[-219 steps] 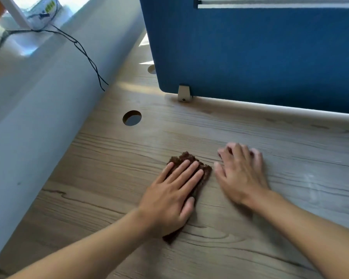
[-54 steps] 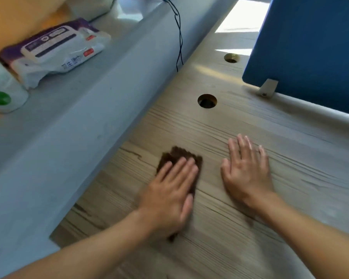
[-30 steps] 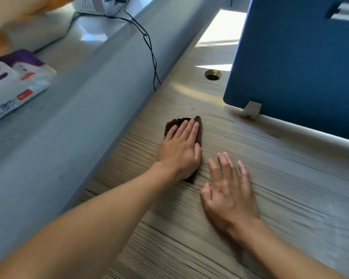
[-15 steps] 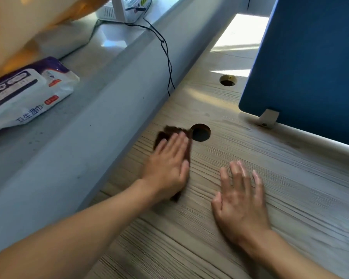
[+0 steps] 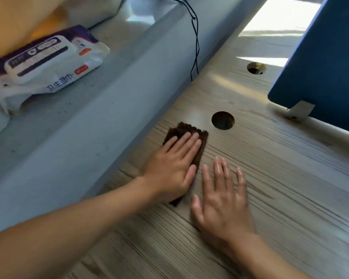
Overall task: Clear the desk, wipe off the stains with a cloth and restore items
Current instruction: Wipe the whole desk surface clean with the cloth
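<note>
A dark brown cloth [image 5: 182, 129] lies flat on the wood-grain desk [image 5: 280, 178], close to the desk's left edge and just left of a round cable hole [image 5: 223, 120]. My left hand [image 5: 172, 168] presses palm-down on the cloth with fingers spread, covering most of it. Only the cloth's far end and a corner near my thumb show. My right hand [image 5: 221, 196] rests flat on the bare desk right beside the left hand, fingers apart, holding nothing.
A blue divider panel [image 5: 320, 63] stands at the back right on a metal foot [image 5: 299, 110]. A second cable hole [image 5: 256, 68] lies farther back. A grey ledge [image 5: 73, 137] runs along the left, bearing a wet-wipe pack [image 5: 47, 65]; a black cable [image 5: 194, 37] hangs over it.
My left hand has slid the cloth back toward me and slightly right, away from the cable hole. My right hand now lies closer to the left hand.
</note>
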Demonstrator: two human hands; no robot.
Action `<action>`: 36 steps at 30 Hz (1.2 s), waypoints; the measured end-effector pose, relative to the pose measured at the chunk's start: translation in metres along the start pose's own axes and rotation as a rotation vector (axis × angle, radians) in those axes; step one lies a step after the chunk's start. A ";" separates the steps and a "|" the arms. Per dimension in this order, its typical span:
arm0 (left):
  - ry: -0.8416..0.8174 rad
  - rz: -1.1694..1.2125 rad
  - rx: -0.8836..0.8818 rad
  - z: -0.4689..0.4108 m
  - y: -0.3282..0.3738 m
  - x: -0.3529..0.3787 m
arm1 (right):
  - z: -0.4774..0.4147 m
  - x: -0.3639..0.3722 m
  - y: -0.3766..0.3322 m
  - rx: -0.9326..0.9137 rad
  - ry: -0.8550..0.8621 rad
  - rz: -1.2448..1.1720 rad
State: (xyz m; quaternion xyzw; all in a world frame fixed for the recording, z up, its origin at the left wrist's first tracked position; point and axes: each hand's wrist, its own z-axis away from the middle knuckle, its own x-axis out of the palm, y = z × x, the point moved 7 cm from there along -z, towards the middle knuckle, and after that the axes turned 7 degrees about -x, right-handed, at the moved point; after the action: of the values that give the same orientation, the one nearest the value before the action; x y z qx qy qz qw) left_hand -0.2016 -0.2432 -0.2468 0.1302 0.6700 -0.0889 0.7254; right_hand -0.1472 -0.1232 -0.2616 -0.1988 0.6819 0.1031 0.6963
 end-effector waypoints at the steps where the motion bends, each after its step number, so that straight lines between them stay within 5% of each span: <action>1: -0.003 -0.013 0.110 0.029 0.010 0.000 | -0.001 -0.001 0.001 0.000 0.014 0.008; 4: -0.069 -0.026 0.253 0.045 -0.006 0.007 | -0.001 0.000 0.000 0.007 0.010 0.021; 8: -0.029 0.046 -0.268 -0.024 -0.073 -0.001 | 0.000 0.003 0.002 0.005 0.001 0.065; 10: -0.011 0.033 -0.371 -0.024 -0.076 0.003 | 0.000 0.006 0.004 0.012 0.005 0.073; 18: -0.043 -0.002 0.100 0.136 -0.004 0.007 | 0.015 -0.006 -0.025 0.061 0.014 0.042; 24: 0.015 0.008 -0.420 0.087 -0.069 0.006 | 0.064 0.011 -0.115 -0.170 0.008 -0.040; 32: -0.046 -0.023 0.034 0.224 -0.017 0.015 | 0.064 0.010 -0.114 -0.141 0.042 -0.021; 36: 0.011 0.055 -0.373 0.185 -0.092 0.008 | 0.063 0.012 -0.112 -0.136 0.029 0.006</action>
State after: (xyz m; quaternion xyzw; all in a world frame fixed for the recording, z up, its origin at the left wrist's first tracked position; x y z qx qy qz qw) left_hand -0.0534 -0.3873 -0.2484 0.0124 0.6751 0.0573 0.7354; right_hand -0.0426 -0.1991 -0.2585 -0.2452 0.6839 0.1482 0.6709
